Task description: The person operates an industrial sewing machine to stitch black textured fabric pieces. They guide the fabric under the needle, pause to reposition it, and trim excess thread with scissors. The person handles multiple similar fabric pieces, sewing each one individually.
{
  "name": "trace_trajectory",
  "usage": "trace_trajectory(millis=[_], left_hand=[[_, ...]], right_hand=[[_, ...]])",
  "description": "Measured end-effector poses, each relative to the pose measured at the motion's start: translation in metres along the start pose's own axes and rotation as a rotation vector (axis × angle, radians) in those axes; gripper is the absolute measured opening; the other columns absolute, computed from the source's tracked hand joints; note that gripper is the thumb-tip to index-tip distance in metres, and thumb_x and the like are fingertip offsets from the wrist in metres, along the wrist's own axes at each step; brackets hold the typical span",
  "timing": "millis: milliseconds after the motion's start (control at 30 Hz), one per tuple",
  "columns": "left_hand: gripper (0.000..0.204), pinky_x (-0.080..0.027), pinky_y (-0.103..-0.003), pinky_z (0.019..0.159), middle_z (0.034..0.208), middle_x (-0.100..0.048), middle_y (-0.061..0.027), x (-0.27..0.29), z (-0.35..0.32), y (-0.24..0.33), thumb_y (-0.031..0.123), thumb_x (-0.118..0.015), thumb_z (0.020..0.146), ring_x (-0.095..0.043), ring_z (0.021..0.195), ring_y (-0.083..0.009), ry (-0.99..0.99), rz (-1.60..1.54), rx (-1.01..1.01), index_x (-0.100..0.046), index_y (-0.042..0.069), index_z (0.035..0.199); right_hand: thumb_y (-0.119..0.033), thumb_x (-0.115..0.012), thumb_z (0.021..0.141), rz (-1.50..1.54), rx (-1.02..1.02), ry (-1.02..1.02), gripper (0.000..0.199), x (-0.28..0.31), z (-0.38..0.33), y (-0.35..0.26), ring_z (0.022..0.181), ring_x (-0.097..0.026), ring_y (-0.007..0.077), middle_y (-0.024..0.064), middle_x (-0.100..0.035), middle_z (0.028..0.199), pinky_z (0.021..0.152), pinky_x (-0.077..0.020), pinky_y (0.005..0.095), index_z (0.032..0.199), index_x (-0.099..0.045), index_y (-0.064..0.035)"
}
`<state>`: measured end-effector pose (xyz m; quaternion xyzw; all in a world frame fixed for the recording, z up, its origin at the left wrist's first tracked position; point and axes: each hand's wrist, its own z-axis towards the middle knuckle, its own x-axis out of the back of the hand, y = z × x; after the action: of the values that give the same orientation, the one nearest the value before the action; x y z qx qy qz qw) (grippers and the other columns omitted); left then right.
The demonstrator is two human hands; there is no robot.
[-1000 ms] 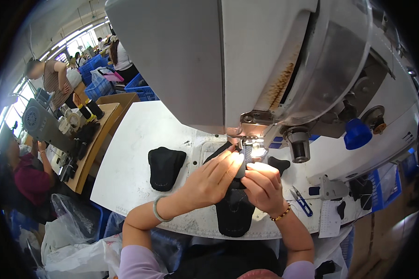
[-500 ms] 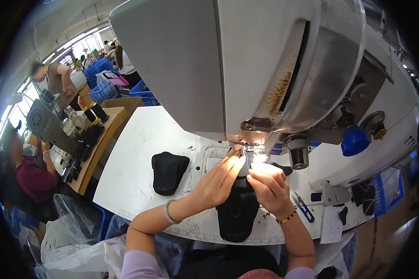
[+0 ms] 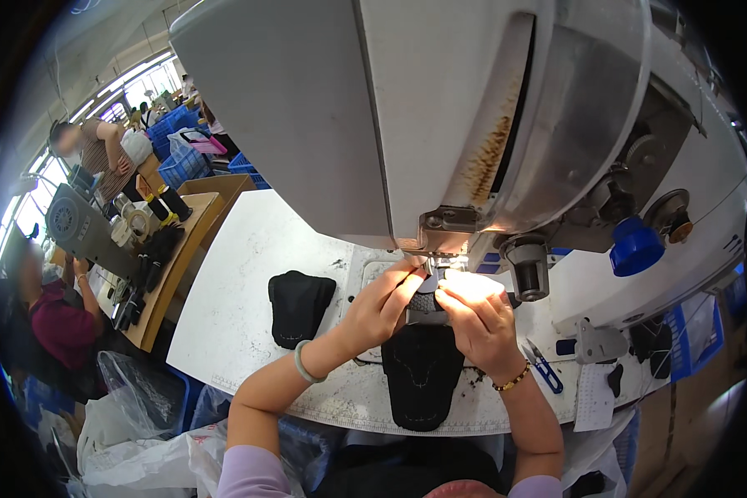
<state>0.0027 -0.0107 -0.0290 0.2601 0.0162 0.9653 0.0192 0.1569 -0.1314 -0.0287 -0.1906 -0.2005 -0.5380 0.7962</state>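
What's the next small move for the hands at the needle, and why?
Probably nudge the black fabric piece forward under the presser foot. Both the left hand and right hand pinch its top edge right at the lit needle area, while most of the piece trails toward the table edge.

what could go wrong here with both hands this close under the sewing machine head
1. Fingertips of the left hand and right hand sit right by the presser foot, so a finger may get caught.
2. The black fabric piece hangs over the table edge; its weight might drag the seam crooked.
3. The blue-handled snips lie just beside the right wrist and may get knocked off.
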Motion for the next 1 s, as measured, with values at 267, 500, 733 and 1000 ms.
trace_trajectory(millis=[267,500,733,1000], left_hand=[[0.034,-0.052,-0.034,0.081,0.11,-0.059,-0.0207,-0.007,0.001,-0.007,-0.014,-0.054,0.073,-0.062,0.097,-0.0338,0.099,-0.159,0.176,-0.056,-0.005,0.106],[0.03,-0.052,-0.034,0.081,0.111,-0.061,-0.0197,-0.004,0.002,-0.008,-0.013,-0.056,0.072,-0.064,0.094,-0.0315,0.12,-0.082,0.142,-0.06,-0.004,0.101],[0.018,-0.052,-0.031,0.075,0.094,-0.067,-0.0172,0.024,0.01,-0.024,0.006,-0.056,0.082,-0.066,0.087,-0.029,0.05,-0.267,0.096,-0.064,-0.002,0.096],[0.022,-0.053,-0.026,0.07,0.1,-0.063,-0.0112,0.016,0.029,-0.046,0.009,-0.058,0.085,-0.063,0.087,-0.0163,-0.176,-1.189,1.338,-0.059,-0.004,0.103]], right_hand=[[-0.006,-0.067,0.077,-0.092,-0.021,0.021,0.03,-0.002,0.007,-0.007,0.088,-0.057,0.0164,-0.0016,-0.058,0.094,0.081,-0.0449,0.0347,0.106,-0.067,-0.014],[-0.006,-0.069,0.078,-0.077,-0.062,0.048,0.025,-0.001,0.007,-0.011,0.091,-0.058,0.0222,0.0036,-0.061,0.102,0.081,-0.0427,0.0345,0.103,-0.065,-0.0084],[-0.007,-0.069,0.079,-0.031,-0.098,0.054,0.023,-0.005,0.006,-0.004,0.085,-0.059,0.0237,0.0065,-0.063,0.099,0.078,-0.0453,0.0332,0.102,-0.066,-0.0064],[-0.006,-0.067,0.08,0.075,-0.098,0.097,0.02,-0.002,0.015,-0.002,0.088,-0.059,0.0241,0.0085,-0.064,0.1,0.079,-0.0447,0.0336,0.1,-0.065,-0.0047]])
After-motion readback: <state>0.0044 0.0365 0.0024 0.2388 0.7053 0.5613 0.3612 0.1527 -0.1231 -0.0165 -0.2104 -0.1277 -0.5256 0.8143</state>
